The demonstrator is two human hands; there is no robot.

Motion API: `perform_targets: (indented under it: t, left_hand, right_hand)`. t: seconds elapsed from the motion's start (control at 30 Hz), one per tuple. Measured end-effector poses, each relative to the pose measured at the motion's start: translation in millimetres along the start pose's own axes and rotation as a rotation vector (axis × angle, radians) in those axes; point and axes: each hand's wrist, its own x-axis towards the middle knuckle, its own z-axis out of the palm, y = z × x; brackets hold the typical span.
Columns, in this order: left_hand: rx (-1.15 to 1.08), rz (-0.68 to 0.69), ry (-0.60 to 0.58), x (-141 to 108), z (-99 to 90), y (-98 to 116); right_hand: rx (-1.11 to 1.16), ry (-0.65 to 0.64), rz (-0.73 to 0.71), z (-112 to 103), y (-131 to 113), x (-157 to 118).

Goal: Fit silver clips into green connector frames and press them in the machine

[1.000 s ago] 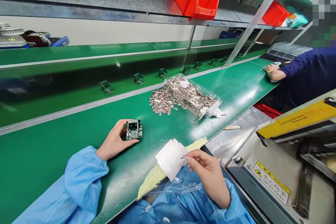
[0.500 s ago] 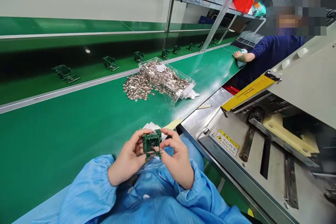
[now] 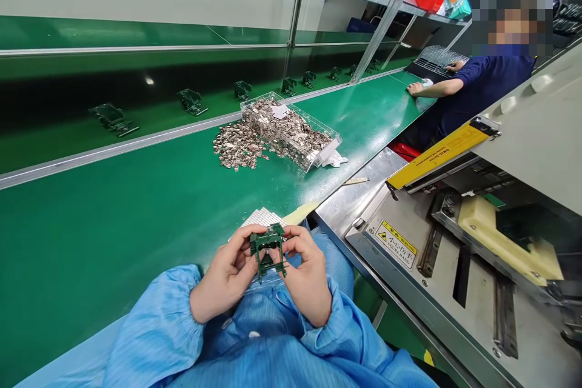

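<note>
Between both my hands is a dark green plastic frame (image 3: pixel 267 242) with thin legs, held up over my lap. My left hand (image 3: pixel 227 273) grips its left side with thumb and fingers. On the other side, my right hand (image 3: pixel 309 270) pinches the frame's right edge. Just behind them, a white gridded sheet (image 3: pixel 262 217) lies at the bench edge, partly hidden by my fingers and the frame. Farther off, a clear plastic box (image 3: pixel 313 160) holds many small shiny metal pieces, and a loose pile of metal pieces (image 3: pixel 236 144) lies to its left.
Several similar green frames (image 3: pixel 193 102) stand in a row on the green conveyor beyond the metal rail (image 3: pixel 136 136). To the right is a machine (image 3: pixel 436 291) with a hand-injury warning label (image 3: pixel 395 244). A co-worker in dark blue (image 3: pixel 491 82) reaches over the green bench (image 3: pixel 113 212).
The green frame has been tilted in my hands, so its legs now point toward me. The co-worker's other hand has come into view by the dark rack. My view has shifted slightly.
</note>
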Motion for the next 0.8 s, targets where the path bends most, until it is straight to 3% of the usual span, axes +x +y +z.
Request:
perform_targets:
  t: [0.3, 0.57, 0.8]
  left_hand:
    - [0.054, -0.088, 0.160, -5.1, 10.0, 4.5]
    - [0.068, -0.074, 0.175, -7.2, 15.2, 8.4]
    - [0.104, -0.079, 0.113, -12.6, 23.2, 2.8]
  right_hand:
    - [0.357, -0.019, 0.252, 7.6, 1.3, -4.8]
    - [0.462, 0.062, 0.286, 9.0, -3.5, -4.7]
    - [0.459, 0.104, 0.307, 3.4, 3.2, -16.3]
